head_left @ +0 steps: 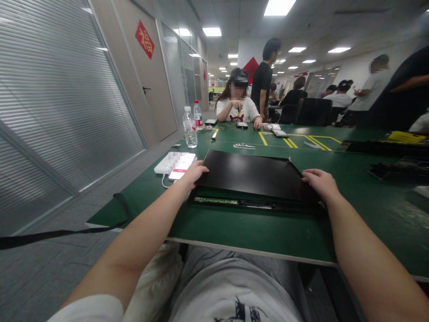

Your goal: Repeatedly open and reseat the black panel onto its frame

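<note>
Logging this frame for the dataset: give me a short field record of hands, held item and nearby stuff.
left hand: grips the left edge of the black panel
right hand: grips the panel's right edge
panel: tilted, near edge lifted off the base
surface: green table mat
left of panel: phone on white power bank
behind: two water bottles

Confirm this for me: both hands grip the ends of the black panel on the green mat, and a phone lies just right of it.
Not quite. The phone lies just left of the black panel, by the left hand. The right hand holds the other end on the green mat, as the head view shows.
</note>
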Tool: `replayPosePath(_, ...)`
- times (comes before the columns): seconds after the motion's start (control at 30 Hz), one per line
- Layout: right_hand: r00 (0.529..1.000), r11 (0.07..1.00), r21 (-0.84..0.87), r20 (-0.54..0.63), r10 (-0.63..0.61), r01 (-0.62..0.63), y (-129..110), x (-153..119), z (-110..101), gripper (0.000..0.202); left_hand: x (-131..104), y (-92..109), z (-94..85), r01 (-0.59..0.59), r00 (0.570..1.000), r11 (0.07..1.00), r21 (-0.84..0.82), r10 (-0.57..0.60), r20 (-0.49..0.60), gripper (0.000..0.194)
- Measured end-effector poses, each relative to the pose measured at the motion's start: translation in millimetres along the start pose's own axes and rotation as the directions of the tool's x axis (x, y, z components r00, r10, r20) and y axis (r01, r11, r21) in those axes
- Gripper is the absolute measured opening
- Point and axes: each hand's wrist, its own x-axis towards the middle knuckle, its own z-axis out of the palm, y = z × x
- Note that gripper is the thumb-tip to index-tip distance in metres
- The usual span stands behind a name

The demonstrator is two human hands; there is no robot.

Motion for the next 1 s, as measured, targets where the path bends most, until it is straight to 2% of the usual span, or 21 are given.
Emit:
replayPosePath(0.2, 0.999, 0.994, -0.101, -0.031, -0.04, 0.037, -4.5, -3.5, -0.7, 0.019, 0.6, -0.7, 1.1, 0.019, 1.0, 1.0, -0.003, -0.019, 0.02, 0.043)
replayPosePath(0.4, 0.996, 0.983, -0.168, -0.031, -0.079, 0.073, -1.6, 0.1, 0.6, 0.015, 0.1, 0.8, 1.3, 0.052, 0.997, 0.999, -0.008, -0.052, -0.059, 0.052)
replayPosePath(0.57, 0.994, 0.973, -0.212, -0.037, -0.102, 0.092, -4.2, -2.2, -0.5, 0.011, 0.7, 0.4, 0.6, 0.041, 0.999, 0.999, -0.018, -0.042, -0.002, 0.051)
replayPosePath(0.7, 0.99, 0.953, -0.279, -0.042, -0.134, 0.118, -5.6, -4.4, -1.0, 0.013, 3.5, -2.8, -1.0, 0.028, 0.998, 0.999, -0.029, -0.026, 0.056, 0.044)
replayPosePath(1.0, 0.989, 0.922, -0.365, -0.019, -0.149, 0.132, -6.3, -5.1, 0.4, 0.025, 5.1, -5.3, -0.2, -0.004, 1.0, 0.999, 0.054, 0.002, 0.026, 0.045)
